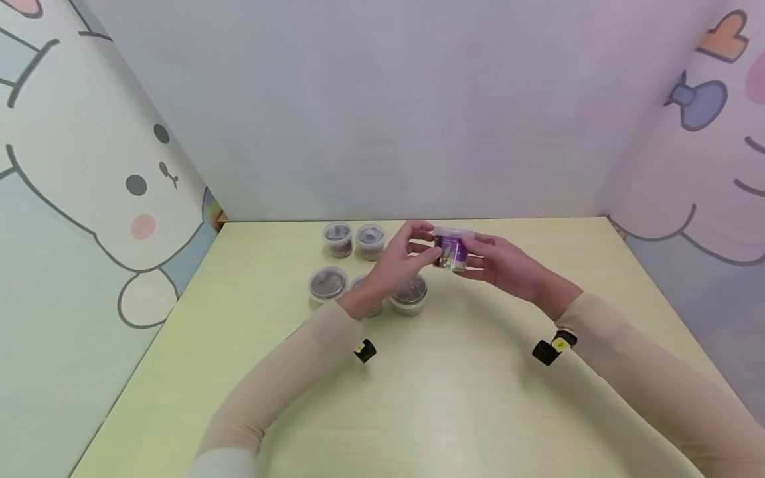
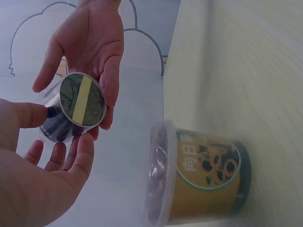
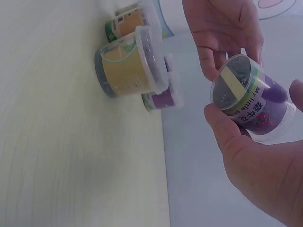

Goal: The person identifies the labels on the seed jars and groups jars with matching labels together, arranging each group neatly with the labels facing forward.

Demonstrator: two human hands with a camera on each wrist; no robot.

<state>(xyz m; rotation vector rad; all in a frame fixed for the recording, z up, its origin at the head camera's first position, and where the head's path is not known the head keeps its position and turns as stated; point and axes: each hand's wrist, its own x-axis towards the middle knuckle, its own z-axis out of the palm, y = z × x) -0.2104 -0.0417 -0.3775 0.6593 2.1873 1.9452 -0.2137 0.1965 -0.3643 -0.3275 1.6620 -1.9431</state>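
Observation:
Both hands hold a small lidded plant cup (image 1: pixel 452 251) with a purple label in the air above the back of the table. My left hand (image 1: pixel 403 260) grips its left side with thumb and fingers. My right hand (image 1: pixel 508 265) holds the opposite side, thumb in front near the lid rim and fingers lower down. In the left wrist view, the cup's base (image 2: pixel 83 100) faces the camera and bears a pale yellow strip. The right wrist view shows the label (image 3: pixel 258 106) with "My little" and Chinese characters. Contents of the cup are hard to make out.
Several similar lidded cups stand left of the held one: two at the back (image 1: pixel 337 239), (image 1: pixel 370 241), and a nearer row including a cup (image 1: pixel 327 284) and another (image 1: pixel 409 295), partly behind my left wrist. A sunflower-label cup (image 2: pixel 208 175) stands close to the left wrist camera. White wall (image 1: pixel 388 119) borders the table (image 1: pixel 430 398).

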